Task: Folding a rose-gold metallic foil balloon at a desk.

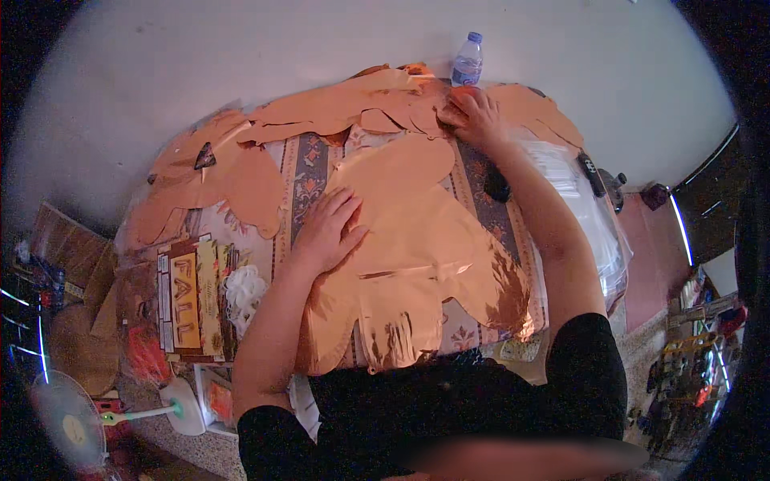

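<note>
Two hands, both mine: the left hand [329,228] lies flat and unclenched on the copper foil shape [409,200], mid-worktop [309,164]; the right hand [479,120] bends over the foil pieces [381,96] at the far edge beside a bottle [468,60], and I cannot tell whether it grips. Light, spread palm pressure should keep the thin foil from creasing. Its fringe [401,337] reaches the near edge; patterned cloth [485,212] leaves some room before the plastic sleeves [561,172] along the right edge.

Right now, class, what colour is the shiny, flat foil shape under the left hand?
The foil shape is copper-orange; the head view shows it best.
</note>
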Demonstrator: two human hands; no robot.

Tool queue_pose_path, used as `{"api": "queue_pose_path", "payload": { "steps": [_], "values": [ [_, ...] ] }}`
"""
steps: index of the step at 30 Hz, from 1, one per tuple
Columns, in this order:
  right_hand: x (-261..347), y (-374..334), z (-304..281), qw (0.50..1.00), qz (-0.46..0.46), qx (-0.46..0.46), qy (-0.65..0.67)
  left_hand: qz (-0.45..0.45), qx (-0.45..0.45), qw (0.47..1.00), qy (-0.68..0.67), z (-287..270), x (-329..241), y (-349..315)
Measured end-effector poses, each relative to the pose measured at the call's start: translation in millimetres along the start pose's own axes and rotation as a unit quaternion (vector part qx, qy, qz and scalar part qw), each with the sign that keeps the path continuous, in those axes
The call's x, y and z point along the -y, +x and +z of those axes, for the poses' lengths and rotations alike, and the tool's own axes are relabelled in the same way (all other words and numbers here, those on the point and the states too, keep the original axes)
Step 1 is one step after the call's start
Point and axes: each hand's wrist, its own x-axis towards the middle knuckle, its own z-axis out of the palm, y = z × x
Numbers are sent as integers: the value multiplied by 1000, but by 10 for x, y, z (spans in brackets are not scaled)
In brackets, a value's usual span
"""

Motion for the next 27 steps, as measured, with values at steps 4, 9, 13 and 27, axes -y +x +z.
{"api": "queue_pose_path", "payload": {
  "steps": [4,9,13,27],
  "values": [
    [0,0,42,985,38,123,-118,1,6,1000,5,-7,-2,10],
    [165,27,-58,982,-3,52,-182,18,-7,1000,8,10,27,-9],
    [278,163,-112,965,10,197,-170,14,-12,1000,5,-3,31,-18],
    [217,479,-15,906,162,381,-87,5,-4,1000,-3,-28,-13,-22]
  ]
}}
